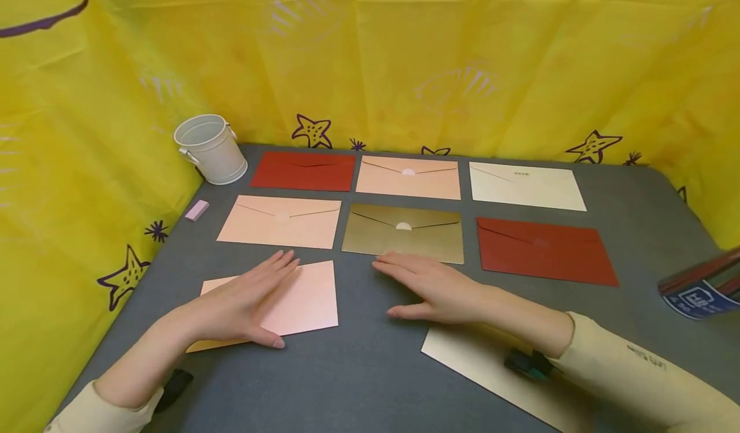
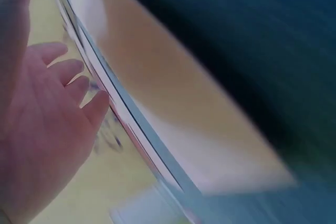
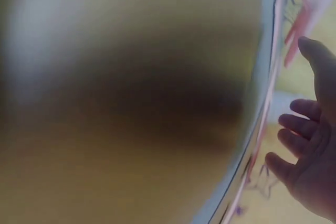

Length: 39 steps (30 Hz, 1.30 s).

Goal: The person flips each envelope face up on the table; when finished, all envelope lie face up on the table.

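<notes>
While my left hand [image 1: 243, 301] lies flat with straight fingers on the pink envelope [image 1: 300, 298] at the near left of the grey table [image 1: 358, 381], my right hand [image 1: 433, 288] rests open just beside it, fingertips reaching the near edge of the gold envelope [image 1: 405, 230]. Under my right forearm lies a cream envelope [image 1: 480, 362]. Six envelopes sit in two rows farther back, with a white bucket [image 1: 211, 149] at the far left.

Grey table [image 1: 370, 381] underneath, fenced behind and to both sides by yellow cloth [image 1: 439, 67] printed with purple stars. Creased and hanging loosely, meeting the tabletop along the far and left edges. Soft, even light, only faint shadows.
</notes>
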### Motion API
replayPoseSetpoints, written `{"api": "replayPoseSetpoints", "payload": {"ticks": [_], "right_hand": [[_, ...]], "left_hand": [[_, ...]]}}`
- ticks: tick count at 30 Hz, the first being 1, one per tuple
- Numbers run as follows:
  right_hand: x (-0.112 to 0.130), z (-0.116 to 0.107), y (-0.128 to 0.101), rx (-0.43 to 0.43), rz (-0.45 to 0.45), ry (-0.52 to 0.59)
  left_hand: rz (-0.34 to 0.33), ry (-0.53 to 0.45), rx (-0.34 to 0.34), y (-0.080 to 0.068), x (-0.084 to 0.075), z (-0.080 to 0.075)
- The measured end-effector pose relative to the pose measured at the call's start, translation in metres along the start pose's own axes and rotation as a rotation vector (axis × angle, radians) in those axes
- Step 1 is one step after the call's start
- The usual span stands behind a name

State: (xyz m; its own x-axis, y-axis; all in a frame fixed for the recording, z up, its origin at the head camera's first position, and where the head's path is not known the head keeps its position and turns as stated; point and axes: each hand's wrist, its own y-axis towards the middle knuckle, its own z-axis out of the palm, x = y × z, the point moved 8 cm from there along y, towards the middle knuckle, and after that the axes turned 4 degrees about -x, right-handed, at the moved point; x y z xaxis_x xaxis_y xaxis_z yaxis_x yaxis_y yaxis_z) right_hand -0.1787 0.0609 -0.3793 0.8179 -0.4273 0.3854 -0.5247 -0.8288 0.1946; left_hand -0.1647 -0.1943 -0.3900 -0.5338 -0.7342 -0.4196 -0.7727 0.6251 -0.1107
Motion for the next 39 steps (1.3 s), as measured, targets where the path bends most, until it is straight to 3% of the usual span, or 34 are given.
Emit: {"api": "replayPoseSetpoints", "payload": {"ticks": [5,11,16,23,30,36,39], "right_hand": [[0.017,0.021,0.029,0.116,-0.09,-0.057],[0.029,0.044,0.058,0.228,-0.121,-0.093],[0.031,0.058,0.072,0.311,-0.11,-0.132],[0.033,0.064,0.079,0.342,-0.107,-0.185],[0.04,0.054,0.083,0.266,-0.162,-0.175],[0.05,0.032,0.088,0.085,-0.254,-0.12],[0.053,0.021,0.091,-0.025,-0.308,-0.052]], "left_hand": [[-0.105,0.052,-0.042,-0.041,0.033,-0.008],[-0.137,0.152,-0.107,-0.074,0.055,-0.013],[-0.169,0.171,-0.14,-0.084,0.063,-0.015],[-0.111,0.202,-0.206,-0.086,0.06,-0.019],[0.01,0.124,-0.338,-0.088,0.051,-0.034],[0.089,-0.016,-0.468,-0.093,0.048,-0.05],[0.067,-0.135,-0.518,-0.095,0.052,-0.059]]}}
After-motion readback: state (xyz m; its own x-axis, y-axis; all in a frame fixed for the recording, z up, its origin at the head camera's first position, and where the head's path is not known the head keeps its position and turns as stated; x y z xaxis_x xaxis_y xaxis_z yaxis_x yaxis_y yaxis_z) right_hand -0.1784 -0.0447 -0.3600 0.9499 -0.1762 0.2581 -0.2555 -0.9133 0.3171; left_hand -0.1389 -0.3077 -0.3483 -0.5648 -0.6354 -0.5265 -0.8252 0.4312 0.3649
